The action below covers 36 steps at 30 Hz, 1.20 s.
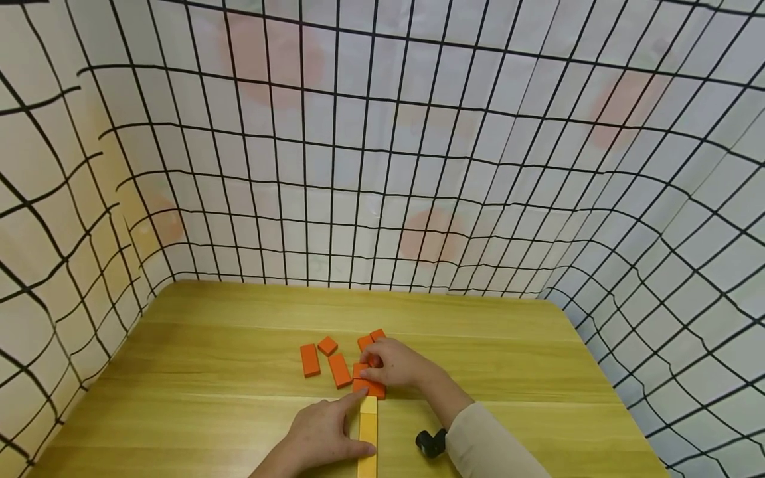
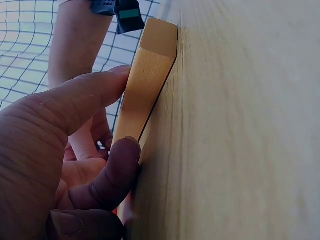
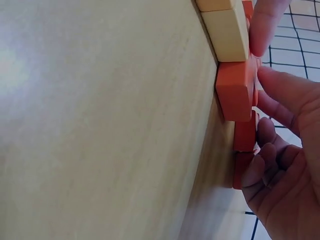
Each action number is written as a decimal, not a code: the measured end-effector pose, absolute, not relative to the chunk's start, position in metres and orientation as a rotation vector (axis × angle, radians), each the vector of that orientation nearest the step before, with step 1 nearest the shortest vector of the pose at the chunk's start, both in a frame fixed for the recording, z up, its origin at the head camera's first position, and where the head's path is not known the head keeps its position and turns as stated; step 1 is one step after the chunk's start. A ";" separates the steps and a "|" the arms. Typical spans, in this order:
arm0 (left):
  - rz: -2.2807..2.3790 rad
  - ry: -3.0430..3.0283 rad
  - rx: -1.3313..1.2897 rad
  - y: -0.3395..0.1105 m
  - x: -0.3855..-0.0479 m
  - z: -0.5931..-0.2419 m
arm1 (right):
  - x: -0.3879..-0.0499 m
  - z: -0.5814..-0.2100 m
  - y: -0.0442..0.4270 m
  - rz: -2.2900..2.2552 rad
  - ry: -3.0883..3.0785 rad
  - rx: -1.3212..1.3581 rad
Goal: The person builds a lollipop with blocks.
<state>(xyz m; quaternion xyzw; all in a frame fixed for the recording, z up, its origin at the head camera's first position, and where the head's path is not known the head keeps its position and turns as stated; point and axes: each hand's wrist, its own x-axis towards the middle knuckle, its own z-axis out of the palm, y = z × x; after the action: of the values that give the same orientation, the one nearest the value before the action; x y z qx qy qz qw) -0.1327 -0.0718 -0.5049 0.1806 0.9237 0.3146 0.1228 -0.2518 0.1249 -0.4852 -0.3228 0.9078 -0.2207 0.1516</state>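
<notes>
A row of yellow blocks point(image 1: 367, 435) runs along the front of the table, with an orange block point(image 1: 373, 389) lying crosswise at its far end. My left hand point(image 1: 317, 431) rests its thumb on a yellow block and its index fingertip near where the row meets the orange block. Just beyond, my right hand point(image 1: 397, 364) pinches another orange block point(image 1: 358, 370) between thumb and index finger, against the crosswise one. The right wrist view shows the right thumb at the top of the orange block point(image 3: 234, 92), beside a pale yellow block point(image 3: 226, 36).
Left of the right hand lie loose orange blocks, among them a long one point(image 1: 309, 360) and a small one point(image 1: 327, 346). More orange blocks point(image 1: 378, 334) sit behind the right hand. A small black device point(image 1: 430, 443) is by the right sleeve. Black wire mesh point(image 1: 382, 212) surrounds the wooden table point(image 1: 508, 352).
</notes>
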 end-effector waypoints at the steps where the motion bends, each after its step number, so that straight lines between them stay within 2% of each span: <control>1: 0.920 2.694 0.528 -0.072 -0.133 -0.505 | -0.252 -0.485 0.125 -0.632 2.608 -0.923; 12: 0.921 2.690 0.530 -0.072 -0.133 -0.504 | -0.250 -0.487 0.127 -0.682 2.595 -0.843; 36: 0.893 2.703 0.523 -0.072 -0.134 -0.505 | -0.251 -0.491 0.129 -0.664 2.613 -0.889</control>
<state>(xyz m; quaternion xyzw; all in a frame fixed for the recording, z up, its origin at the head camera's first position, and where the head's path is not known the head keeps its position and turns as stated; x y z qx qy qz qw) -0.1338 -0.0715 -0.5048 0.1795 0.9268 0.3061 0.1233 -0.2510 0.1289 -0.4910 -0.3094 0.9099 -0.2313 0.1510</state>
